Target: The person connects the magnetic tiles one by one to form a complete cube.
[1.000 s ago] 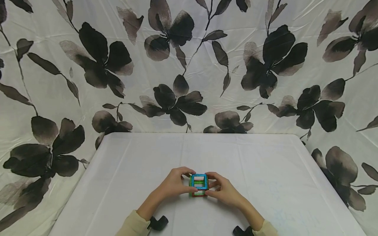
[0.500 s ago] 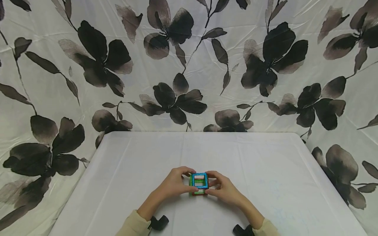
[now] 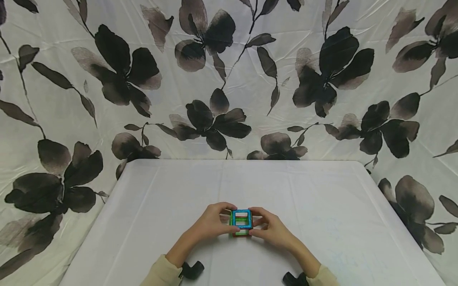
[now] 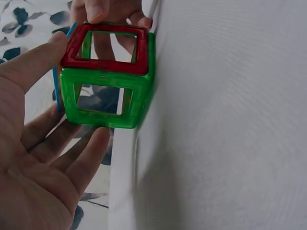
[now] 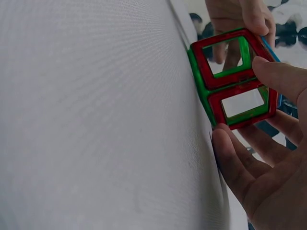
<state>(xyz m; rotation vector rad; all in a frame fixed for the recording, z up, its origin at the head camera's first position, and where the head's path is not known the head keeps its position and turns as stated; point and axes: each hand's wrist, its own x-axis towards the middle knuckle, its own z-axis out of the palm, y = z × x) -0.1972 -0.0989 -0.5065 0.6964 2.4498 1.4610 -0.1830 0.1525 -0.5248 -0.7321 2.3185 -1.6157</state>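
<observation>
A small cube of magnetic tiles (image 3: 245, 227) stands on the table between both hands, with a blue tile on top. My left hand (image 3: 209, 223) grips it from the left, thumb at the near edge and fingers along the far side. From the right, my right hand (image 3: 274, 231) holds it the same way. A green side tile (image 4: 98, 76) and a red side tile (image 4: 105, 65) face the left wrist camera. Two red frames (image 5: 232, 84) show in the right wrist view, with the blue tile (image 5: 270, 49) along the top edge.
The white-covered table (image 3: 171, 186) spreads around the hands. Behind it hangs a white cloth (image 3: 264, 24) printed with dark flowers. Black wrist mounts (image 3: 193, 271) sit below both wrists, beside pale yellow sleeves (image 3: 162, 272).
The head view shifts very slightly. Both hands keep their grip on the magnetic tile cube, in the same place on the table.
</observation>
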